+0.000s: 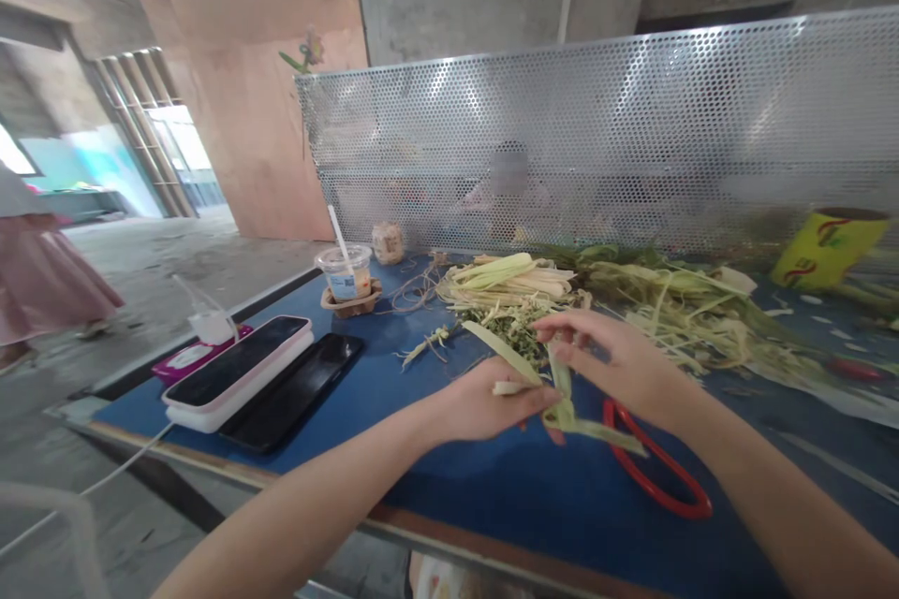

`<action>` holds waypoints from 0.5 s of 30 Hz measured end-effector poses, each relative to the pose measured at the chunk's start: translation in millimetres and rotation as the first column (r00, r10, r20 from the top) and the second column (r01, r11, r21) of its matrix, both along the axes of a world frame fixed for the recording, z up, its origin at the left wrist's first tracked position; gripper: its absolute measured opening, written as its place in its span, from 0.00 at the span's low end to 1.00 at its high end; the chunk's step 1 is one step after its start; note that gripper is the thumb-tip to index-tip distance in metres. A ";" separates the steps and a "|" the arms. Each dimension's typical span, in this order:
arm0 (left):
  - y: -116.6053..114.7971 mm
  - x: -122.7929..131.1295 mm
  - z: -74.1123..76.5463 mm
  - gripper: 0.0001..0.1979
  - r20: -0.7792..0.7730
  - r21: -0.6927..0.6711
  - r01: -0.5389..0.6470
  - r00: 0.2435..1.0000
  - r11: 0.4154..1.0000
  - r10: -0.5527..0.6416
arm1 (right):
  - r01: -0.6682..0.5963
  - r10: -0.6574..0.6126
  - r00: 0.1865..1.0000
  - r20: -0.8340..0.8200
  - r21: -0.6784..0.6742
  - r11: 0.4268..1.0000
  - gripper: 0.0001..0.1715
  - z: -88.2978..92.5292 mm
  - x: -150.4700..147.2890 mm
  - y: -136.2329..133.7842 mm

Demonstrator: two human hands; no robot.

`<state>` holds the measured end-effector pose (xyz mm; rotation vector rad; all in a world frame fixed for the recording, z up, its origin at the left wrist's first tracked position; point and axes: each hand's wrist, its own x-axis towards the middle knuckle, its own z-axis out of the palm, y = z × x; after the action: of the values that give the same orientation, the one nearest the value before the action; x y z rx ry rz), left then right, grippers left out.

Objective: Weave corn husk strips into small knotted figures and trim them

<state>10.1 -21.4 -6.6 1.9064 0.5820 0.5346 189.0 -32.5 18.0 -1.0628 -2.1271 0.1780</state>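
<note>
The left hand (495,401), over the near half of the blue worktop (449,491), grasps pale green husk strips (560,414), pinching them between thumb and fingers, a few fingertips showing beneath. The right hand (604,356) is half curled, its thumb and fingers at the top of an upright length; whether it grips that length or only rests against it, I cannot tell. The crossing of the strips lies just beyond the left thumb, toward the worktop's right side and slightly nearer its front edge than the right fingertips. The relation that seems to count is there: the left hand is nearer the crossing, the upright length runs from it to the right hand, and a longer tail slants rightward and toward the front edge, passing over or beside a red handle (660,477). Another end points toward the worktop's far left corner. Beyond the hands, toward the far edge, lie thin green sprigs (523,328) and a stack of husks (516,279). How the strips are folded at the crossing is hard to make out, as is whether they are one piece or several. The red handle's upper end disappears by the right hand, and the worktop's right edge is cut off.
</note>
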 end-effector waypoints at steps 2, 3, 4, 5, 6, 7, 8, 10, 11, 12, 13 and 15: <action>-1.5 1.0 -5.1 0.21 -0.027 0.026 0.055 0.998 0.998 -0.054 | -0.012 0.012 0.999 0.042 -0.011 1.000 0.15 0.6 -7.7 -1.6; -2.2 2.0 -7.1 0.20 -0.030 0.035 0.075 0.997 0.997 -0.074 | -0.038 0.038 0.998 0.047 -0.018 0.999 0.17 0.0 -11.9 -2.6; -2.7 3.1 -8.6 0.20 -0.030 0.044 0.089 0.996 0.995 -0.088 | -0.060 0.061 0.997 0.037 -0.024 0.998 0.18 -1.1 -15.8 -3.7; -3.0 4.2 -9.4 0.19 -0.029 0.053 0.096 0.995 0.994 -0.094 | -0.078 0.078 0.997 0.019 -0.028 0.997 0.17 -2.4 -18.9 -4.7; -3.0 5.2 -9.6 0.19 -0.029 0.061 0.101 0.995 0.993 -0.100 | -0.090 0.090 0.996 -0.003 -0.021 0.996 0.16 -3.8 -20.9 -5.6; -2.8 5.9 -9.3 0.20 -0.031 0.062 0.106 0.994 0.992 -0.104 | -0.105 0.105 0.994 -0.022 -0.002 0.994 0.15 -5.0 -21.6 -6.2; -2.3 6.3 -8.4 0.20 -0.037 0.055 0.102 0.994 0.993 -0.100 | -0.120 0.121 0.992 -0.036 0.028 0.992 0.13 -6.0 -20.7 -6.6; -0.7 5.8 -5.7 0.22 -0.058 0.024 0.082 0.995 0.996 -0.080 | -0.148 0.152 0.988 -0.039 0.101 0.984 0.12 -6.6 -14.9 -6.8; 0.4 5.0 -4.1 0.23 -0.064 0.002 0.068 0.996 0.998 -0.068 | -0.158 0.163 0.986 -0.024 0.139 0.978 0.13 -6.0 -10.3 -6.9; 1.4 4.0 -2.5 0.23 -0.069 -0.020 0.055 0.996 0.998 -0.057 | -0.166 0.167 0.986 0.003 0.169 0.972 0.15 -4.9 -5.1 -7.1; 2.4 3.0 -1.1 0.23 -0.071 -0.038 0.044 0.996 0.998 -0.047 | -0.186 0.180 0.982 0.050 0.194 0.963 0.17 -3.3 0.2 -7.3; 4.1 1.5 0.9 0.22 -0.057 -0.069 0.039 0.997 0.997 -0.043 | -0.248 0.214 0.962 0.168 0.218 0.944 0.19 0.4 9.8 -8.2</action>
<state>11.6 -17.3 -5.7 1.8709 0.5905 0.4290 198.8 -40.7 18.4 -0.7030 -2.3314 -0.0435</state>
